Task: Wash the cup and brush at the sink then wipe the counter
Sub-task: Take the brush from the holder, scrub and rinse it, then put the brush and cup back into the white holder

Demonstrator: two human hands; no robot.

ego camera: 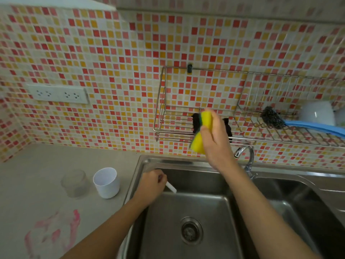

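A yellow sponge (202,132) with a green scouring face is gripped in the right hand (214,139), fingers wrapped tightly round it, and is held up in front of the wire rack (162,116) on the tiled wall, above the back rim of the sink (205,221). The left hand (152,186) is closed in a fist over the sink's left edge, clamped on a thin white handle (171,187) that juts out toward the basin; this is probably the brush, though its head is hidden inside the fist. The white cup (106,182) is stood upright on the counter (28,193), just left of the sink, with a clear glass (75,183) close beside it. Pink smears (56,232) are seen on the counter nearer the camera. A tap (246,156) is mounted behind the sink, right of the raised arm.
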